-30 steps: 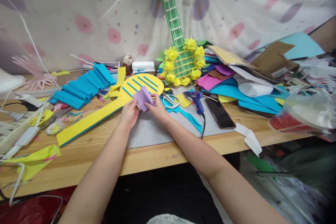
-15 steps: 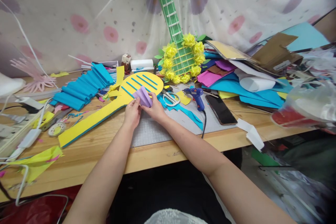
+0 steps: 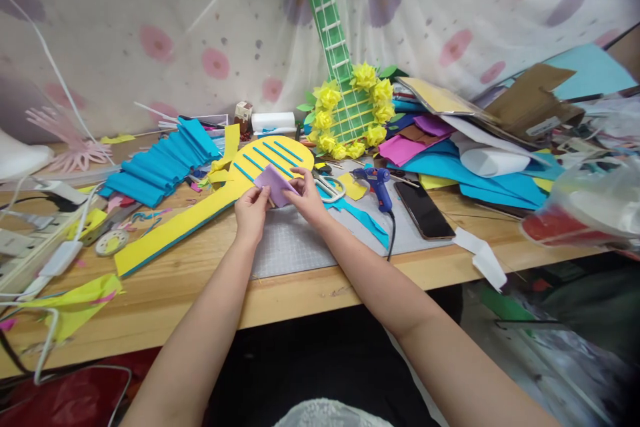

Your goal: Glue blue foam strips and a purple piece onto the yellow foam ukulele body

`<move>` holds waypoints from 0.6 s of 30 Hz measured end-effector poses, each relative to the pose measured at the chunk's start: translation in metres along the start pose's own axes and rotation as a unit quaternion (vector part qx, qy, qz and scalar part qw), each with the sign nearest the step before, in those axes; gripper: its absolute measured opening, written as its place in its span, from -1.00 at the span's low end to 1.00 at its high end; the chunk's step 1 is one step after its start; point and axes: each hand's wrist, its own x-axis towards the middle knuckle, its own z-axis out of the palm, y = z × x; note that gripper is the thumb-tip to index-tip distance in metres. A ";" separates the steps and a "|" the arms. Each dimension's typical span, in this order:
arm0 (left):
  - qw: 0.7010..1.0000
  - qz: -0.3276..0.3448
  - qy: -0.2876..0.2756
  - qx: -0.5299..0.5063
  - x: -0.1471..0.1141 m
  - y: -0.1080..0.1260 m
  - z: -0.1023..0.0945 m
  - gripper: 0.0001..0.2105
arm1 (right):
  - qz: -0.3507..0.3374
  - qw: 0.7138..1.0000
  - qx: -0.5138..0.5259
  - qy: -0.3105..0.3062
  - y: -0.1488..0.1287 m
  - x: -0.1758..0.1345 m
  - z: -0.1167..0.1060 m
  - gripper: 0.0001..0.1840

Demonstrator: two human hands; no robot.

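A small piece of purple crepe paper (image 3: 275,185) is stretched between my two hands above a grey cutting mat (image 3: 295,250). My left hand (image 3: 253,212) pinches its lower left edge, with a thin pale stick-like bit showing by the fingertips. On the other side my right hand (image 3: 307,197) grips the paper's right edge between thumb and fingers. Just behind lies a yellow guitar-shaped cutout (image 3: 175,230) with blue strips across its round body. Scissors with white handles (image 3: 331,191) rest beside my right hand, next to blue paper scraps (image 3: 363,222).
A blue hot glue gun (image 3: 379,187) and a black phone (image 3: 423,210) lie to the right. Pleated blue crepe paper (image 3: 160,163) lies left. A green guitar with yellow flowers (image 3: 340,73) leans at the back. Stacked coloured paper (image 3: 480,173) and a plastic tub (image 3: 585,203) crowd the right.
The purple paper looks flatter and more spread out than before. My right hand's fingers have lifted and shifted slightly to the right; my left hand still pinches it.
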 end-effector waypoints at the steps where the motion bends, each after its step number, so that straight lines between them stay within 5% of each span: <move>1: 1.000 -0.001 0.005 -0.001 0.000 -0.001 0.000 -0.79 | 0.011 1.000 0.021 -0.003 0.000 0.002 -0.002 -0.41; 4: 1.000 -0.008 0.017 -0.007 0.001 -0.003 0.000 -0.78 | 0.054 0.996 0.056 -0.048 -0.002 0.004 -0.008 -0.38; 8: 0.999 -0.032 0.018 -0.030 0.002 -0.002 0.001 -0.75 | 0.071 0.988 0.039 -0.130 -0.008 0.000 -0.009 -0.66; 14: 0.996 -0.075 0.012 -0.048 0.001 -0.001 0.001 -0.74 | 0.056 0.997 0.057 0.007 -0.007 0.004 -0.009 -0.74; 18: 0.991 -0.069 0.044 -0.103 0.002 0.002 0.002 -0.78 | 0.057 0.997 0.037 0.044 -0.003 0.007 -0.009 -0.69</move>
